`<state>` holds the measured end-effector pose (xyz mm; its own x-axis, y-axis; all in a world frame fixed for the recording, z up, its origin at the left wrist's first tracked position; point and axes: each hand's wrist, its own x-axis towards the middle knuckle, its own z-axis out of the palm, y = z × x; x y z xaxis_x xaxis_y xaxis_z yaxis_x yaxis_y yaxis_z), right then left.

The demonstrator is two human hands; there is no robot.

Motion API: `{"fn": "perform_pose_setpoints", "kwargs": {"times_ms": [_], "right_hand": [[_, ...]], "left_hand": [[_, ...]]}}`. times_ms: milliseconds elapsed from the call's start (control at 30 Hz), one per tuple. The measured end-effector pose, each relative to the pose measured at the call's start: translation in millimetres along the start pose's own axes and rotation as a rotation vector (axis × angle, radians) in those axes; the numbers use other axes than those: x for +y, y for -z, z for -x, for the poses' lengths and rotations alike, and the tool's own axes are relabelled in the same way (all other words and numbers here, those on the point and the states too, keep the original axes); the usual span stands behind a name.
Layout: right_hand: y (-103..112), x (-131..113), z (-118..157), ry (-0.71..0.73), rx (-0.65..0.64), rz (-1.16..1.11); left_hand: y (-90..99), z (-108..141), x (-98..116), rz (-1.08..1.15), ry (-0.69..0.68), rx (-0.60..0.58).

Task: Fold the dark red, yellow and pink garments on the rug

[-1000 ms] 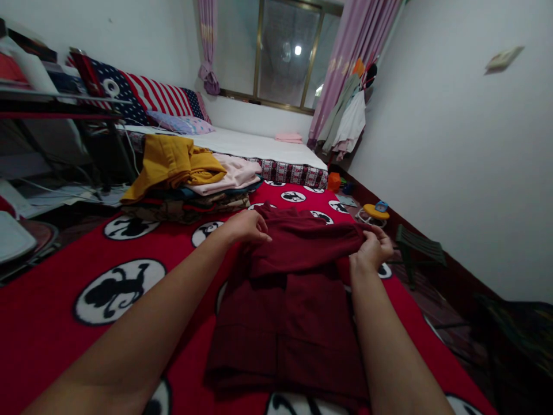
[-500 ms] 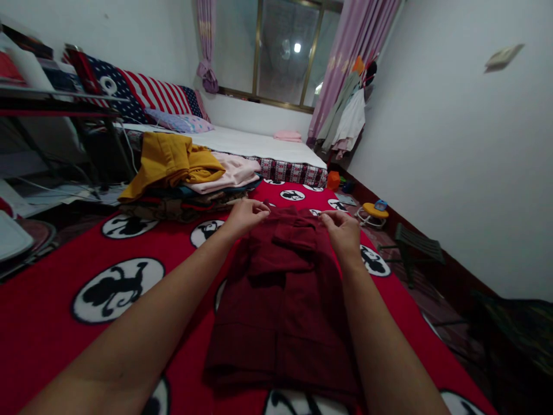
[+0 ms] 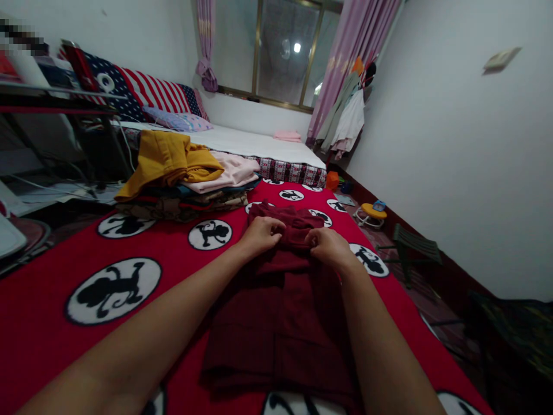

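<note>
Maroon garment [image 3: 276, 314], both hands [image 3: 261, 235] [image 3: 332, 248] on it

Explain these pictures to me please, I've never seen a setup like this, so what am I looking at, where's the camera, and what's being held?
There's no machine here: you're seeing a person's two bare arms, ending in the left hand and the right hand. The camera is worn on the person's head, looking forward and down, so the arms reach in from the bottom.

In front lies a red cloth with white circles and black figures. On it is a maroon garment, partly folded. Both hands are at its far, folded part with fingers curled; how firmly each grips is hard to tell.

To the left stands a pile of clothes, a yellow garment on top. Behind is a bed with a white sheet.
</note>
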<state>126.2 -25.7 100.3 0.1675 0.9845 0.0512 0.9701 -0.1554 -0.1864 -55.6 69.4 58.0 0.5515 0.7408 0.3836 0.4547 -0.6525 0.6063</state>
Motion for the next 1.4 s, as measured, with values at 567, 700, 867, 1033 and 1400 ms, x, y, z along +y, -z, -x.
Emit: {"fn": "perform_pose_setpoints", "kwargs": {"times_ms": [567,700,867,1033,1400], "right_hand": [[-18.3,10.8,-11.8,-0.004,-0.036,-0.142],[-15.6,-2.5,-4.8,0.013,-0.081,0.014],[-10.3,-13.9,0.4,0.007,-0.106,0.107],[-3.8,-9.0,0.5,0.024,-0.134,0.078],[5.1,-8.9,2.5,-0.057,0.122,-0.013]], "left_hand": [[-9.2,0.7,23.1,-0.046,-0.257,-0.007],[-22.9,-5.1,8.1,0.015,-0.200,-0.011],[-23.5,-34.5,10.0,-0.028,-0.092,-0.097],[-17.7,-70.7,24.3,-0.079,0.095,-0.311],[-18.3,-54.5,14.1,-0.030,-0.016,0.060]]}}
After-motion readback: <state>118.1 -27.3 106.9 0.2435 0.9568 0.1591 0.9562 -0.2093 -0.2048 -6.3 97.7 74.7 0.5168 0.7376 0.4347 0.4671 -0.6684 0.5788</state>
